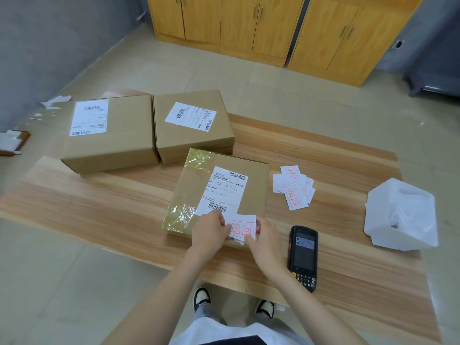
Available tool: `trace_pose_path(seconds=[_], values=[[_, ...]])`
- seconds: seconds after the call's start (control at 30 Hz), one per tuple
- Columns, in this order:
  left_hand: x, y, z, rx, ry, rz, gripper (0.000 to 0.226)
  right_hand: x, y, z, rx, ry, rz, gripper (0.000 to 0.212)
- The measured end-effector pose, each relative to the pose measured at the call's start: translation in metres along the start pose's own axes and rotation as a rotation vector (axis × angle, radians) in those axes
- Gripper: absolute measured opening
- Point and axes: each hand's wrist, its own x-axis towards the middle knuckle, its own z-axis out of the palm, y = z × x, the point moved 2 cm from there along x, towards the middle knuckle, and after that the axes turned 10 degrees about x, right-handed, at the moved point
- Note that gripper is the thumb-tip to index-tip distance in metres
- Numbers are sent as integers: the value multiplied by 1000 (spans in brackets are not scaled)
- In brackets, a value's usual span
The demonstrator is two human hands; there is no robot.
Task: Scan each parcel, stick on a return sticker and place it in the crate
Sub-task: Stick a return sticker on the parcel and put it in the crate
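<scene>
A flat cardboard parcel (251, 185) with a white shipping label and glossy tape lies in the middle of the wooden table (112, 207). Over its near edge I hold a white return sticker (242, 229) with red print. My left hand (211, 232) pinches the sticker's left side and my right hand (265, 239) pinches its right side. Two larger parcels, one at the far left (109, 135) and one beside it (191, 125), stand at the back of the table. A black handheld scanner (302, 257) lies right of my right hand. No crate is in view.
A loose pile of return stickers (293, 188) lies right of the flat parcel. A white bin lined with a plastic bag (400, 215) sits at the table's right end. Wooden cabinets (261, 28) stand along the far wall. Paper scraps (56, 102) lie on the floor at left.
</scene>
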Motion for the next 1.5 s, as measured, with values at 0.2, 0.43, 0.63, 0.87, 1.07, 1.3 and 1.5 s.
trace_pose_path(seconds=[0.2,0.43,0.63,0.87,1.07,1.3,1.5], values=[[2,-2,-4,429,195,279,37,-1,-2,-10,-334,30,-199,59],[6,-29,4,698,83,442,52,4,12,-15,-439,-142,-201,56],[10,-50,-22,427,-118,105,122,16,25,-37,-8,-257,-39,78],[5,-57,-40,179,-106,-225,135,24,7,-23,126,-463,-3,122],[-34,-72,-42,96,-12,-344,131,21,1,-18,3,-567,-142,114],[-98,-118,-54,-115,168,-579,134,17,-38,29,-90,-752,-329,119],[-154,-162,-71,-214,342,-775,132,-4,-102,85,-131,-890,-534,117]])
